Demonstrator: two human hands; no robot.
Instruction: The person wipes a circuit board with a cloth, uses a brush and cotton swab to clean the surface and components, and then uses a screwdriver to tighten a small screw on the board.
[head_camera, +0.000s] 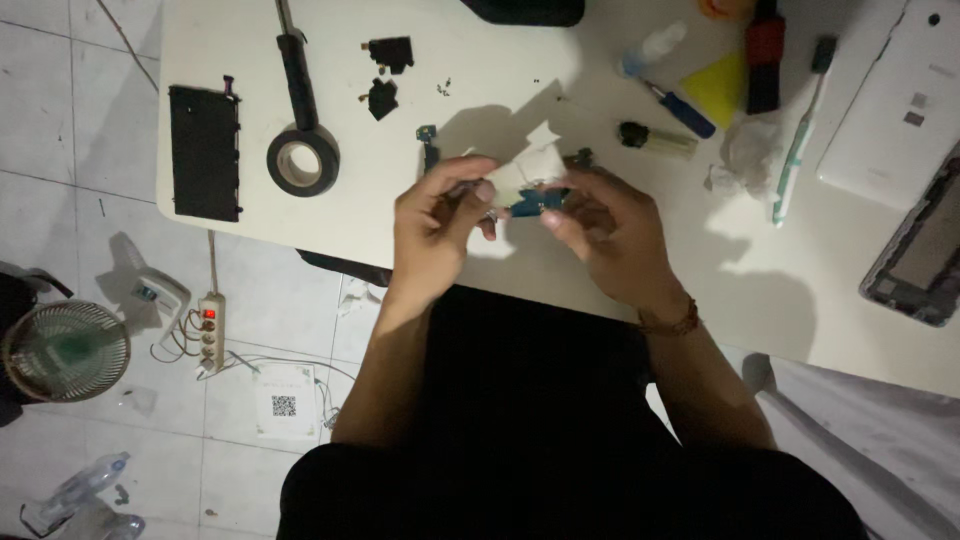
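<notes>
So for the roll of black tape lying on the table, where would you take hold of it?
Probably across the outer rim of the roll of black tape, from above. It lies flat on the white table, open core facing up, so a finger could also hook inside. The dark tool handle touches its far edge, so approach from the near side.

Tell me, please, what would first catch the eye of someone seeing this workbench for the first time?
First, the two hands at the middle: the left hand and right hand together pinch a small blue circuit board with a white tissue above the white table. Next, the roll of black tape to the left, beside a flat black panel, and the toothbrush to the right.
</notes>
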